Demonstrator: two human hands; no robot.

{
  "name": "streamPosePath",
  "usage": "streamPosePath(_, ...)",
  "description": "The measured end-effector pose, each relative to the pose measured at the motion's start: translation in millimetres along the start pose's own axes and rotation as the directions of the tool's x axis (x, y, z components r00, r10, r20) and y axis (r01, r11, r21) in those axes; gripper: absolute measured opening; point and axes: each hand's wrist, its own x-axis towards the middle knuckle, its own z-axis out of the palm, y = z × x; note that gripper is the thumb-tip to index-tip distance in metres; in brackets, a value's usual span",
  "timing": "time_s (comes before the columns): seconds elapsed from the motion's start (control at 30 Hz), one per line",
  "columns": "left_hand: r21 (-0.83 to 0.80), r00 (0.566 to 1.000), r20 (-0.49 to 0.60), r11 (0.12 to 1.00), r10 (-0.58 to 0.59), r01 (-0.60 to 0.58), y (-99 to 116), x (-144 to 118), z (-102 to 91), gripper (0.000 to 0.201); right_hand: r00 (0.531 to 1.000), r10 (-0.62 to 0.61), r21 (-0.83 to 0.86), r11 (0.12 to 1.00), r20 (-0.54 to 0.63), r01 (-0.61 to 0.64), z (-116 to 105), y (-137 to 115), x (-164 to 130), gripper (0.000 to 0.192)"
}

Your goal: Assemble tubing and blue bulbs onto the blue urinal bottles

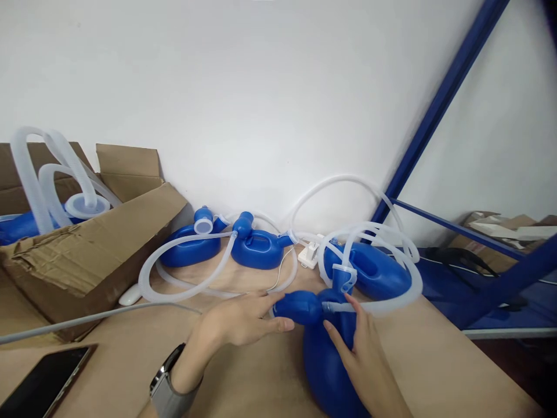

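A blue plastic urinal bottle (331, 366) with a clear corrugated hose (391, 302) stands in front of me, partly behind my right hand. My left hand (243, 319), wearing a watch, has its fingers and thumb around the outer end of the blue funnel-shaped urinal head (300, 307). On the other side, my right hand (365, 348) has its index finger and thumb at the end of the hose where it joins the head. A clear cap (345, 276) sits on the bottle's neck.
More blue urinal bottles (261, 251) with hoses lie along the wall, another (378, 273) at right. An open cardboard box (130, 232) of similar parts stands left. A phone (47, 380), a grey cable (108, 313) and a white power strip (310, 255) lie on the table. Blue shelving (439, 104) rises right.
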Motion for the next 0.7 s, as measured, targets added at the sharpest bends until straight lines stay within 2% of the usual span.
streamPosePath(0.07, -0.025, 0.997, 0.051, 0.998, -0.061, 0.062, -8.9, 3.8, 3.8, 0.084, 1.000, -0.009, -0.041, 0.999, 0.000, 0.009, 4.9, -4.8, 7.1, 0.059)
streamPosePath(0.17, -0.098, 0.999, -0.004, 0.994, -0.053, 0.052, -28.4, 11.5, 25.3, 0.084, 0.989, -0.146, -0.149, 0.979, -0.020, 0.141, 1.8, -2.8, 10.1, 0.053)
streamPosePath(0.2, -0.211, 0.998, -0.062, 0.977, -0.021, 0.008, -35.5, 14.4, 36.5, 0.079, 0.977, -0.211, -0.209, 0.957, -0.033, 0.199, -0.4, -1.7, 10.1, 0.052)
streamPosePath(0.27, -0.490, 0.983, -0.171, 0.871, -0.060, -0.032, -47.7, 20.0, 61.7, 0.068, 0.944, -0.326, -0.360, 0.888, -0.054, 0.286, -4.5, -1.6, 9.8, 0.049)
streamPosePath(0.37, -0.593, 0.966, -0.235, 0.803, -0.107, -0.056, -57.3, 25.1, 94.7, 0.042, 0.901, -0.428, -0.542, 0.776, -0.078, 0.322, -9.3, -8.3, 8.5, 0.050)
streamPosePath(0.43, -0.623, 0.944, -0.298, 0.778, -0.140, -0.082, -58.5, 25.0, 106.1, 0.039, 0.889, -0.452, -0.564, 0.753, -0.071, 0.338, -13.6, -16.4, 5.4, 0.049)
streamPosePath(0.53, -0.637, 0.871, -0.444, 0.758, -0.209, -0.142, -58.3, 21.2, 104.6, 0.043, 0.904, -0.426, -0.436, 0.822, -0.043, 0.367, -21.2, -33.0, -3.9, 0.047)
streamPosePath(0.6, -0.620, 0.801, -0.542, 0.764, -0.254, -0.178, -58.2, 17.8, 95.3, 0.043, 0.924, -0.381, -0.219, 0.899, 0.034, 0.379, -23.2, -47.8, -11.9, 0.045)
streamPosePath(0.67, -0.599, 0.737, -0.610, 0.778, -0.290, -0.190, -56.6, 14.1, 83.7, 0.040, 0.921, -0.312, 0.070, 0.950, 0.233, 0.304, -18.9, -64.5, -20.5, 0.033)
streamPosePath(0.7, -0.583, 0.711, -0.636, 0.791, -0.300, -0.187, -54.6, 11.9, 78.1, 0.038, 0.891, -0.274, 0.201, 0.956, 0.363, 0.212, -13.9, -72.5, -25.0, 0.025)
